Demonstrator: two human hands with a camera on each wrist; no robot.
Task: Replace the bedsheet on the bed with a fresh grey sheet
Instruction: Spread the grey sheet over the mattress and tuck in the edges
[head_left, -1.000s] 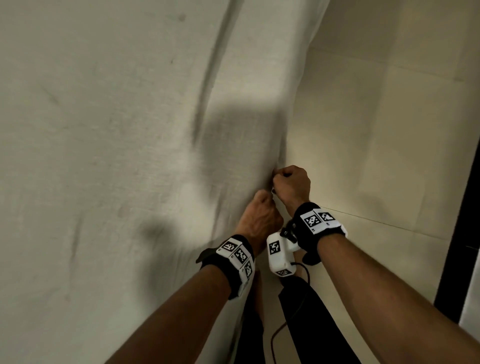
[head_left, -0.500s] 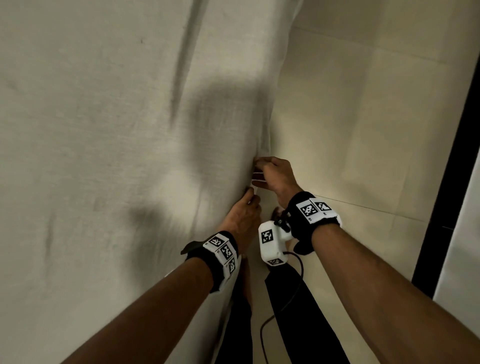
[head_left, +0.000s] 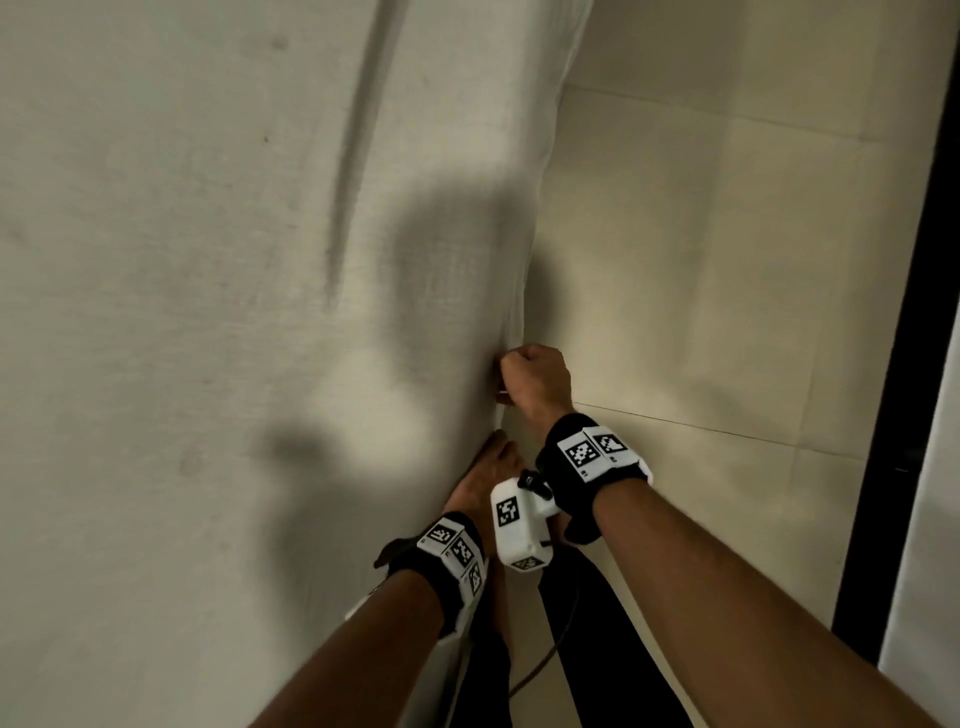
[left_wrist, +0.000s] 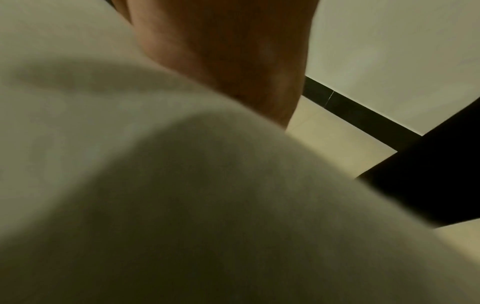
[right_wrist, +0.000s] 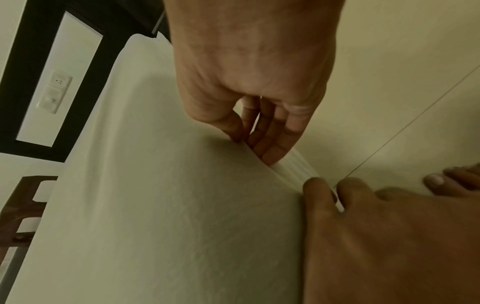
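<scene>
A pale grey sheet (head_left: 260, 364) covers the bed and fills the left of the head view. Both hands are at its side edge, by the floor. My right hand (head_left: 506, 379) is curled and pinches the sheet's edge. In the right wrist view, the thumb and fingers of this right hand (right_wrist: 249, 142) clamp the cloth beside a white ribbed strip (right_wrist: 293, 168). My left hand (head_left: 485, 478) is just below, partly hidden by the right wrist's camera. Its thumb and forefinger (right_wrist: 317, 191) pinch the same edge. The left wrist view is blurred sheet (left_wrist: 182, 205) close up.
A beige tiled floor (head_left: 701, 312) runs along the right of the bed. A black skirting strip (head_left: 893, 364) edges the wall beyond it. My dark trouser legs (head_left: 597, 649) stand close to the bed. A wall socket (right_wrist: 54, 92) and a wooden frame (right_wrist: 23, 205) lie past the bed.
My right hand's fingers have curled tighter on the sheet's edge, and it has moved farther along the edge from the left hand. The left hand stays low on the edge.
</scene>
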